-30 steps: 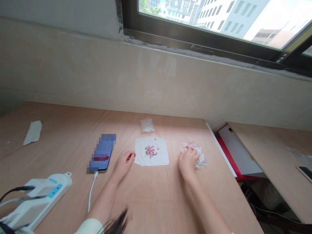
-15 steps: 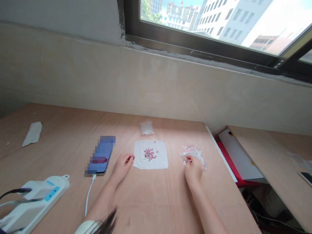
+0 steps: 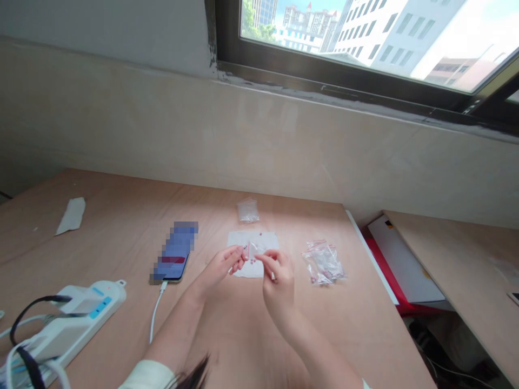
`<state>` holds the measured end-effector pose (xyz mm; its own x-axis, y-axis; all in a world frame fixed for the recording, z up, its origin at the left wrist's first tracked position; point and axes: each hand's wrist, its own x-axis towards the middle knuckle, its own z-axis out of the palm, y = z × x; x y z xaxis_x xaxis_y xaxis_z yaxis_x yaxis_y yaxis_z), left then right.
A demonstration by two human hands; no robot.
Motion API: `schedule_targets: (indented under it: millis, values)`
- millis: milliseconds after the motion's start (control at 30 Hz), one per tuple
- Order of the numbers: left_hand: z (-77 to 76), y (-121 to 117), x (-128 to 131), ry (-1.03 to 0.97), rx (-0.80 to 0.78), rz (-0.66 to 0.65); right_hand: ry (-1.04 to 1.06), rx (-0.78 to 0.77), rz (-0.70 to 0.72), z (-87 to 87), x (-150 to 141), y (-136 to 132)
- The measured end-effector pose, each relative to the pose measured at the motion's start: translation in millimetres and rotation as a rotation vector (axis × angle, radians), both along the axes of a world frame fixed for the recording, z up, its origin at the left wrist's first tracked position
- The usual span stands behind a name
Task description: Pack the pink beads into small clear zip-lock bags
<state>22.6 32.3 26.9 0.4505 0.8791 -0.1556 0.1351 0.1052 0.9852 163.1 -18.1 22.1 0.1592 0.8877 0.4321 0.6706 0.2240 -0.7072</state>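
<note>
My left hand (image 3: 222,265) and my right hand (image 3: 278,273) meet over a white cloth (image 3: 253,246) that carries several small pink beads (image 3: 254,260). Between the fingertips of both hands is a small clear zip bag (image 3: 253,250), pinched from either side. A pile of small clear bags with red strips (image 3: 323,263) lies to the right of my right hand. Another small clear bag (image 3: 247,210) rests behind the cloth, near the wall.
A phone (image 3: 175,254) on a white cable (image 3: 156,316) lies left of my left hand. A white power strip (image 3: 68,324) with cords sits at the near left. A folded white paper (image 3: 71,215) lies far left. A second table (image 3: 458,281) stands at right across a gap.
My right hand left the pile of bags and came to the middle with one small bag. My left hand rose from the table beside the cloth to meet it.
</note>
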Motion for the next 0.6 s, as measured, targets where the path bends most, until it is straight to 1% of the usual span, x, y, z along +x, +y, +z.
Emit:
schedule_targets:
  millis: [33,100,200,267,400,500,600]
  values:
    - [5.3,0.9,2.1,0.007,-0.009,-0.007,-0.002,0.007,0.045,-1.6,-4.4,0.4]
    - [10.5,3.4,2.0,0.007,-0.021,0.001,-0.008,0.015,0.106,-4.5,-8.1,2.3]
    - [9.8,6.0,-4.3,-0.036,-0.029,-0.003,0.034,-0.019,0.169,-4.3,-6.0,6.0]
    - [7.8,5.7,-8.1,-0.046,-0.038,-0.024,0.104,-0.096,0.225,-0.8,-3.8,8.1]
    - [5.9,0.5,-8.0,-0.044,-0.066,-0.077,0.309,-0.362,0.288,5.7,-3.5,13.1]
    - [5.5,-5.4,-5.6,-0.071,-0.071,-0.123,0.507,-0.502,0.348,3.2,-6.0,17.3]
    - [3.6,-9.9,-7.1,-0.076,-0.053,-0.137,0.653,-0.567,0.369,-3.3,-9.1,18.5]
